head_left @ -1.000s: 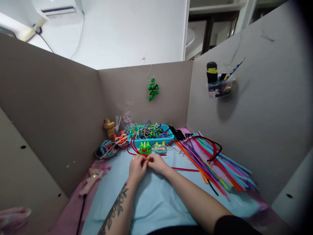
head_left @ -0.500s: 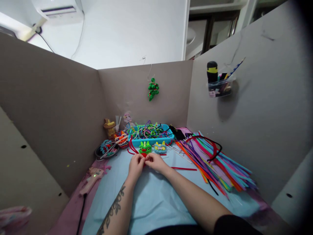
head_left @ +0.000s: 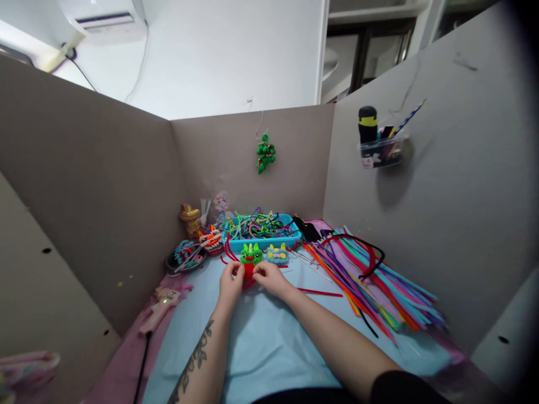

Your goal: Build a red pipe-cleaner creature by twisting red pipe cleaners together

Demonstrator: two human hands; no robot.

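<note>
Between my two hands is a red pipe-cleaner piece, with a loop curving below it. My left hand pinches its left side, fingers closed. On its right side my right hand grips it between thumb and fingertips. Just behind my fingers sits a green pipe-cleaner figure with horns, eyes and a red mouth. Beside it stands a light blue and yellow figure. A loose red pipe cleaner lies to the right of my right hand. The fingertips partly hide the red piece.
A blue tray of tangled pipe cleaners stands at the back. Many coloured pipe cleaners spread over the right. At left are a dark bowl, an orange-and-white figure and a pink glue gun. Grey panels enclose the table.
My hands have moved slightly apart, my left one a little left and down. More of the red piece and its lower loop now shows between them. The view has shifted slightly.
</note>
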